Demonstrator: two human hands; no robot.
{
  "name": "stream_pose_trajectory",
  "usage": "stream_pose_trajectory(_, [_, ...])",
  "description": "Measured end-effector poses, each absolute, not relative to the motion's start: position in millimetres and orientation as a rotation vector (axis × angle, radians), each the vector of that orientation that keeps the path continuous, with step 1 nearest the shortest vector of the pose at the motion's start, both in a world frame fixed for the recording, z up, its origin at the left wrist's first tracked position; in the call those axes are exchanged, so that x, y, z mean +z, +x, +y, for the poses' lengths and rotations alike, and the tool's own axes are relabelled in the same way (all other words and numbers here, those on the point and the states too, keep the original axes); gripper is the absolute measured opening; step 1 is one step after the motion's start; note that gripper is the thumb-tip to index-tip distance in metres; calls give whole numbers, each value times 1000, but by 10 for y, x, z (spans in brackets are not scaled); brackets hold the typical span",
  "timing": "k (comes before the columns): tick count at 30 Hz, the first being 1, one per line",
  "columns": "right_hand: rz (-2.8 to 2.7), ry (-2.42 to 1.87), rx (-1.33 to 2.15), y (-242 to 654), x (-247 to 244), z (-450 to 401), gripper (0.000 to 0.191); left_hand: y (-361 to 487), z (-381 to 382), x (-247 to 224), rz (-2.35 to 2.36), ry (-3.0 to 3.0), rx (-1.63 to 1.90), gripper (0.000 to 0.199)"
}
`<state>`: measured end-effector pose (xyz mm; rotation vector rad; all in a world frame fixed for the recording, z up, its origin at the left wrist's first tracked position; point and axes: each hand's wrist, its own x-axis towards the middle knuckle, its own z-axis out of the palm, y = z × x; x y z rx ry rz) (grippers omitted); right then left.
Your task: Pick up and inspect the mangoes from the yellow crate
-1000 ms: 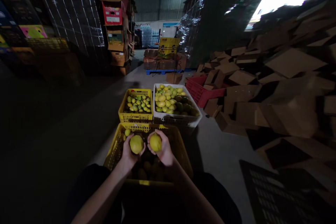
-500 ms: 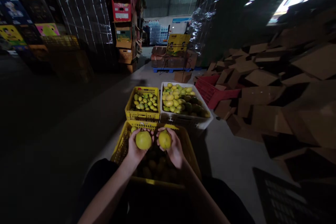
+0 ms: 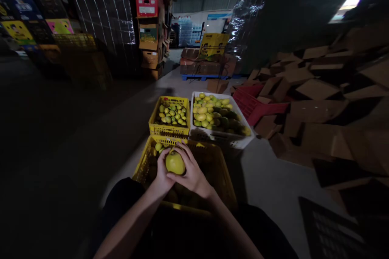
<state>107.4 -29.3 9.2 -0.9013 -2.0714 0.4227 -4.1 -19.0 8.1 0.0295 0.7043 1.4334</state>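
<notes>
Head view: the left hand (image 3: 162, 177) and right hand (image 3: 196, 178) wrap their fingers around one yellow fruit (image 3: 175, 164), held above the near crate (image 3: 142, 164). Beyond the fingers, the far crate (image 3: 168, 130) and white crate (image 3: 241, 141) each hold plenty. Below the fingers, dim fruits (image 3: 172, 196) remain in the near crate, so handling looks unfinished; how many, I cannot tell.

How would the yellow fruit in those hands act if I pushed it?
The yellow fruit would probably roll, because it looks rounded. It seems firm: no squashing shows where the left hand and right hand cup it. Its skin looks fairly smooth, so it might slip a little.
</notes>
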Motion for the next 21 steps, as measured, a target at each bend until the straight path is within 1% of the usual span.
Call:
stream_pose_trajectory(2, [-2081, -891, 233, 1101, 94, -289, 69, -40, -170, 119, 728, -5, 1370, 10])
stream_pose_trajectory(6, [-2058, -885, -83, 1131, 21, -271, 63, -57, -150, 130, 782, 77, 1310, 28])
stream_pose_trajectory(9, [-2004, -861, -113, 1115, -52, -271, 58, -112, -141, 90, 783, 166, 1330, 44])
stream_pose_trajectory(13, [-1905, -903, -7, 1097, -73, -303, 56, -188, -145, 87, 683, 204, 1233, 65])
stream_pose_trajectory(15, [-1837, -945, 56, 1105, -58, -322, 54, -197, -159, 101, 653, 266, 1267, 67])
stream_pose_trajectory(18, [-1721, -1029, 111, 1147, -35, -326, 53, -193, -180, 105, 636, 434, 1376, 64])
stream_pose_trajectory(21, [-1600, -1120, 144, 1222, -18, -292, 50, -213, -198, 92, 697, 581, 1384, 55])
